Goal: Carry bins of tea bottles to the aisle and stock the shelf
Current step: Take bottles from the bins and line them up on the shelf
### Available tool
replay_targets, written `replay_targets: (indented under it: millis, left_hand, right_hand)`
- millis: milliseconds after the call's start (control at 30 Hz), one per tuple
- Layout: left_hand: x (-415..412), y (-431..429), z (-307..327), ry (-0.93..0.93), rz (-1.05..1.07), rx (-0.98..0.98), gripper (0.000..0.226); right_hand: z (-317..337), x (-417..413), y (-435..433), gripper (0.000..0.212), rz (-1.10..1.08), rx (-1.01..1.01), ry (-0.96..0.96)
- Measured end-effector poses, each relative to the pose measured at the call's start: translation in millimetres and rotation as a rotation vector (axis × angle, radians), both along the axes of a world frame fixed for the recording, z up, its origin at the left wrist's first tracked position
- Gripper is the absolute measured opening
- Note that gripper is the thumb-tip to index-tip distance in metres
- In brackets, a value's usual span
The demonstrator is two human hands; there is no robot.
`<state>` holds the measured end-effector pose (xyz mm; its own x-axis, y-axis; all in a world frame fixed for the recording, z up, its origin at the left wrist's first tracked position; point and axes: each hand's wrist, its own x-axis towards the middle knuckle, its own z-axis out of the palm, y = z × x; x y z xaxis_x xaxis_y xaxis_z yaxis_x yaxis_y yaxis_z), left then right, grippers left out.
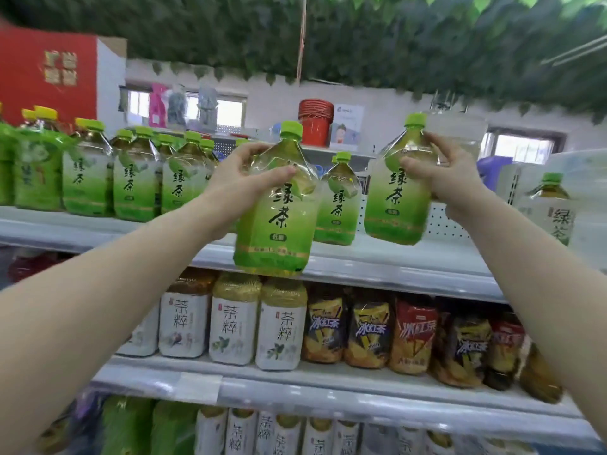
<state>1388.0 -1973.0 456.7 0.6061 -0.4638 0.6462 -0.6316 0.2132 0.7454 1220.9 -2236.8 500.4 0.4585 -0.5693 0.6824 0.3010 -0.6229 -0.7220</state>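
While both your arms reach up at mid-frame, your left hand (pixel 243 174) grips the left bottle (pixel 276 221) by its shoulder, thumb across the front, fingers curled behind. That bottle hangs upright at centre, in front of the top shelf (pixel 98 226), its base below the shelf's front lip. Your right hand (pixel 450 174) grips the right bottle (pixel 395 198) the same way, right of centre and slightly tilted. Its base is low over the shelf, and contact cannot be told. One standing bottle (pixel 338 205) sits between them. A row (pixel 131 178) of like bottles fills the shelf at upper left. At the right edge, another bottle (pixel 556 211) shows through a clear bin (pixel 584 165). White-label bottles (pixel 233 326) and iced teas (pixel 371 330) line the shelf below.
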Motion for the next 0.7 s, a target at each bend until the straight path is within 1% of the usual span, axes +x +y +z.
replay_targets:
  millis: [133, 233, 300, 433, 567, 633, 667, 700]
  left_hand:
    - [5, -23, 5, -0.004, 0.012, 0.011, 0.066]
    - [13, -39, 7, 0.004, 0.024, 0.022, 0.074]
    - [21, -47, 7, 0.000, 0.042, 0.027, 0.071]
    - [25, -54, 3, 0.041, -0.022, 0.020, 0.055]
    - [22, -60, 0, 0.048, -0.039, 0.008, 0.058]
    - [19, -62, -3, 0.049, -0.041, -0.007, 0.057]
    - [17, -63, -4, 0.047, -0.045, -0.007, 0.057]
    - [15, -63, -5, 0.045, -0.049, -0.001, 0.057]
  right_hand:
    - [0, 18, -37, 0.067, 0.033, -0.004, 0.046]
    - [-8, 34, -64, 0.066, 0.067, 0.016, 0.090]
    - [-18, 44, -80, 0.066, 0.088, 0.023, 0.107]
    - [-35, 59, -113, 0.065, 0.097, 0.028, 0.137]
    - [-42, 68, -124, 0.058, 0.189, 0.011, 0.137]
    - [-42, 70, -122, 0.058, 0.133, -0.019, 0.192]
    - [-41, 73, -121, 0.059, 0.057, -0.084, 0.237]
    - [-38, 74, -116, 0.061, -0.054, -0.203, 0.303]
